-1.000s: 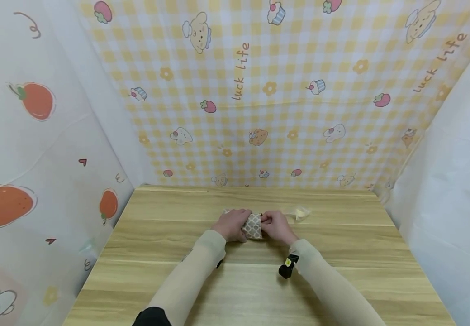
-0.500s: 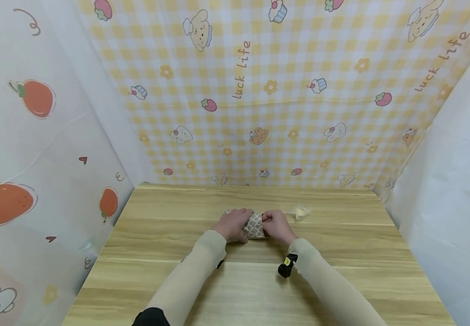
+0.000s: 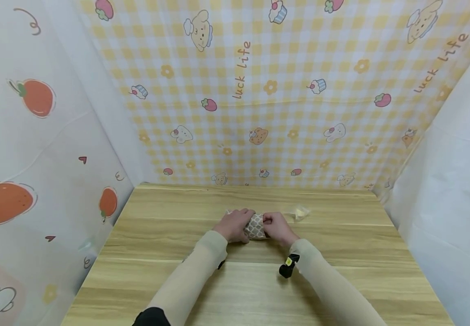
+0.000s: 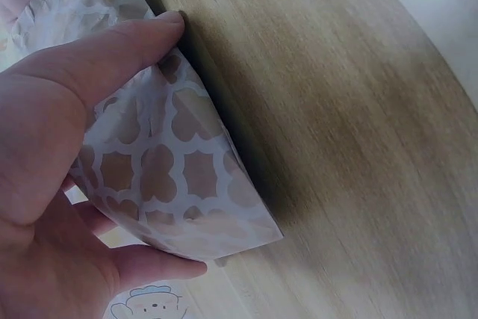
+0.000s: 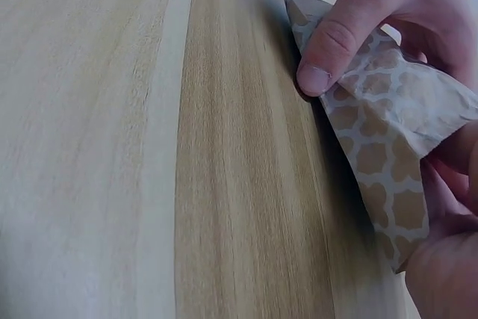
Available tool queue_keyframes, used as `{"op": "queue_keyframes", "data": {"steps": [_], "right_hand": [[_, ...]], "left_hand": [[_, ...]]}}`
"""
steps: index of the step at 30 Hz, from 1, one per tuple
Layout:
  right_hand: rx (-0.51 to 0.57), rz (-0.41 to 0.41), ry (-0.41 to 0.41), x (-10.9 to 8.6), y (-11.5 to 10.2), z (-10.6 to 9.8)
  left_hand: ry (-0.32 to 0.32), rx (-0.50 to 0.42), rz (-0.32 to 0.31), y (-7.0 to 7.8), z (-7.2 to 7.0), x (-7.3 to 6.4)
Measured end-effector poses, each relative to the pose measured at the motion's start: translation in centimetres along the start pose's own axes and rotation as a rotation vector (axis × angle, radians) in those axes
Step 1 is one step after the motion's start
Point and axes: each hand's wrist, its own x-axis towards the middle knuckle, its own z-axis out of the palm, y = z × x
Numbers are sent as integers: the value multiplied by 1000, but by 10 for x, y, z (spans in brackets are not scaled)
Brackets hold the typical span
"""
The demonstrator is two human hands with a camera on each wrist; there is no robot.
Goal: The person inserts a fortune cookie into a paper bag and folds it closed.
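Note:
A small brown paper bag with a white lattice print [image 3: 255,226] lies on its side on the table in the head view. My left hand [image 3: 233,225] grips its left part, thumb on the near side and fingers over the far side. The left wrist view shows the bag [image 4: 157,162] creased under that thumb. My right hand [image 3: 278,227] is at the bag's right end, fingers curled at its mouth. In the right wrist view, fingers of the right hand [image 5: 448,259] reach under the lifted paper; the fingertips and anything inside are hidden.
Behind the right hand lies a small clear plastic wrapper with something pale yellow [image 3: 301,213]. The wooden table [image 3: 340,253] ends at a checked cloth backdrop [image 3: 267,113], with white cloth at both sides.
The bag's mouth end and both hands have shifted very slightly to the right. The right fingers sit a little lower at the mouth. The grip of the left hand looks the same.

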Motion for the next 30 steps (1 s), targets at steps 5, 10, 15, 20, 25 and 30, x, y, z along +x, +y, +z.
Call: {"op": "queue_keyframes", "data": {"steps": [5,10,15,20,25,30], "right_hand": [[19,-39,-73,-1,3,-5],[42,-45,-183,-3,9,-11],[38,-45,-254,-6,14,-13],[29,-57,-266,-7,15,-11],[16,-78,-280,-6,15,-12],[-7,-80,-316,-5,11,-15]], "left_hand": [[0,11,17,2,0,2],[0,25,31,2,-1,2],[-12,23,26,-2,1,2],[-9,-49,9,-9,4,2],[24,-113,10,-11,6,0],[47,-129,20,-11,5,-2]]}}
